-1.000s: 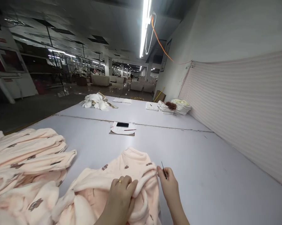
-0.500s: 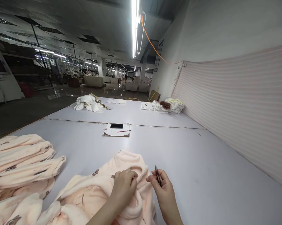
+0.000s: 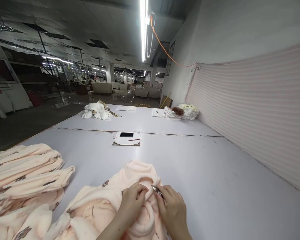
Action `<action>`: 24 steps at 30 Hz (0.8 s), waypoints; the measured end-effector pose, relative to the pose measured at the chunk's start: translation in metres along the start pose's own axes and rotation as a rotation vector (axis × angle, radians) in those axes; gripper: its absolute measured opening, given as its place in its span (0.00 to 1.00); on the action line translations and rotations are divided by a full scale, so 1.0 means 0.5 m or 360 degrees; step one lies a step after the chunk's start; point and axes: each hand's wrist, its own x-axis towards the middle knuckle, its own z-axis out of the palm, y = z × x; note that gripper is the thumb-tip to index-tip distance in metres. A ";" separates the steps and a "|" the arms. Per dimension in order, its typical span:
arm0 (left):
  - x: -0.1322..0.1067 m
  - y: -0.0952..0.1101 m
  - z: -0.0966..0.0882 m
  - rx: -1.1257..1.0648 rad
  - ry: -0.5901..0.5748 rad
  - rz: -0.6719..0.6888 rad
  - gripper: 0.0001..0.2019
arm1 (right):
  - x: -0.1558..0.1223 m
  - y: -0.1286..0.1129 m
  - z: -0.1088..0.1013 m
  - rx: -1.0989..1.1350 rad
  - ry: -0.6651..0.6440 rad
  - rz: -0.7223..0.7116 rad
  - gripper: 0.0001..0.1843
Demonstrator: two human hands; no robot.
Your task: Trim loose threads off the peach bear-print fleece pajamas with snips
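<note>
A pale peach plush garment (image 3: 110, 186) with small brown printed figures lies bunched on the table in front of me. My left hand (image 3: 134, 200) pinches its fabric beside a rounded, looped edge. In my right hand (image 3: 173, 208) is a small pair of dark metal thread snips (image 3: 156, 190), gripped between thumb and fingers. The tips point up and left, over the cloth and close to my left fingertips. Whether the blades touch the fabric or a thread I cannot tell.
Folded peach garments (image 3: 25, 170) are piled at the left. Ahead lies a clipboard with papers (image 3: 122, 140), a black phone (image 3: 126, 134) and a pen. Farther back are white fabric pieces (image 3: 97, 110) and stacked white cloths (image 3: 188, 112). A striped fabric sheet (image 3: 254, 100) hangs along the right wall.
My right hand has moved left and turned, bringing the snips from upright beside the garment to over it, near my left fingers. The left hand keeps its pinch. The view has shifted slightly.
</note>
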 end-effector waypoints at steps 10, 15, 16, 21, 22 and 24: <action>-0.003 -0.003 0.003 -0.0037 0.0018 -0.0036 0.14 | -0.004 -0.011 -0.019 0.0010 -0.0142 0.0057 0.13; -0.018 0.000 0.002 -0.0016 0.0061 -0.0064 0.09 | 0.016 -0.019 -0.015 0.0339 -0.0033 0.0492 0.14; -0.028 0.000 0.006 0.0012 0.0084 -0.0060 0.07 | 0.023 -0.021 -0.012 0.0471 -0.0056 0.0632 0.15; -0.127 -0.029 0.046 0.0360 0.0362 0.0135 0.12 | 0.032 -0.031 -0.003 0.0817 -0.0250 0.0795 0.11; -0.154 -0.039 0.054 0.0445 0.0410 0.0163 0.13 | 0.023 -0.032 -0.007 0.0885 -0.0281 0.0786 0.11; -0.206 -0.059 0.062 0.0556 0.0328 0.0126 0.10 | -0.008 -0.030 -0.020 0.1083 -0.0348 0.0834 0.14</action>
